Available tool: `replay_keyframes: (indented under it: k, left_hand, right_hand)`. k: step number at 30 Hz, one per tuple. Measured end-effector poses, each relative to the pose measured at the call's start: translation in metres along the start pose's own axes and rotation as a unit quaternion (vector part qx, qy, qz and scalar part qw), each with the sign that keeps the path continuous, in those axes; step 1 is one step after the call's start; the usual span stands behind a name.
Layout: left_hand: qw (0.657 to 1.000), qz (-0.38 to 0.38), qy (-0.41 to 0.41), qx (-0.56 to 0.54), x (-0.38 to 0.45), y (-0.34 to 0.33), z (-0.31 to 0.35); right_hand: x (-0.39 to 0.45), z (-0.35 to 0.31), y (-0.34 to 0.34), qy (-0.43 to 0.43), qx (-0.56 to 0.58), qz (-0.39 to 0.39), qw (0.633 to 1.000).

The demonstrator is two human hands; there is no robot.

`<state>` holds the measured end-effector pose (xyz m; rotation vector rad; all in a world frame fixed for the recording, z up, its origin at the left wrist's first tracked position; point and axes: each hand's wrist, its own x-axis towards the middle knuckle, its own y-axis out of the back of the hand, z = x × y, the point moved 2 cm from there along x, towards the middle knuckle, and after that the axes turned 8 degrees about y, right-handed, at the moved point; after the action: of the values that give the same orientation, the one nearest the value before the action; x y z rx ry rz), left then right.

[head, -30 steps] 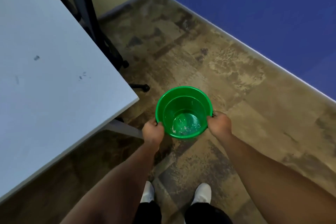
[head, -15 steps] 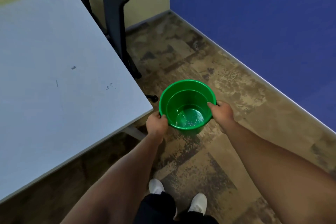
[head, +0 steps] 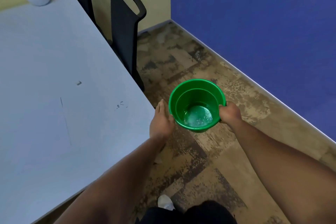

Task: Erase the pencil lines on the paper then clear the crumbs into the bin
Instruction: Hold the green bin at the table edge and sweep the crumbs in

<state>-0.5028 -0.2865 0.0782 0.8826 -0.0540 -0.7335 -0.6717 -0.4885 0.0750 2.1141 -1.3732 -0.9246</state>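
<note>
Head view: one green bin (head: 197,104), two hands.

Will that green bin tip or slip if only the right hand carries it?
The bin looks like light, stiff plastic, holding only a few crumbs. The right hand grips just one rim, so it may tilt. The glossy wall could slip; the left hand lies straight-fingered beside it.

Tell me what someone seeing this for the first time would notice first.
A bright green bin held above the patchy brown floor, right of the table corner, with pale crumbs in its bottom. The right hand has a grip on its rim, while the left hand lies flat-fingered against its other side. Behind rises a deep blue wall, and the grey table carries a few dark specks.
</note>
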Motion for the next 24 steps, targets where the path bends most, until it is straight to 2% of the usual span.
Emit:
replay_keyframes:
  k: [3, 11, 15, 21, 24]
  left_hand:
    - [0.999, 0.014, -0.022, 0.023, 0.016, 0.01, -0.019]
    - [0.994, 0.072, 0.03, 0.078, 0.061, 0.029, -0.074]
    - [0.988, 0.088, 0.043, 0.121, 0.085, 0.036, -0.093]
    - [0.979, 0.104, 0.11, 0.134, 0.112, 0.043, -0.12]
    - [0.97, 0.138, 0.155, 0.129, 0.121, 0.05, -0.137]
  right_hand:
    - [0.009, -0.017, -0.009, 0.007, -0.041, 0.016, 0.999]
    - [0.05, -0.044, -0.059, 0.031, -0.062, 0.052, 0.996]
    - [0.075, -0.056, -0.088, 0.035, -0.051, 0.033, 0.997]
    - [0.108, -0.067, -0.129, 0.038, -0.043, -0.013, 0.998]
    - [0.117, -0.07, -0.149, 0.039, -0.042, -0.03, 0.998]
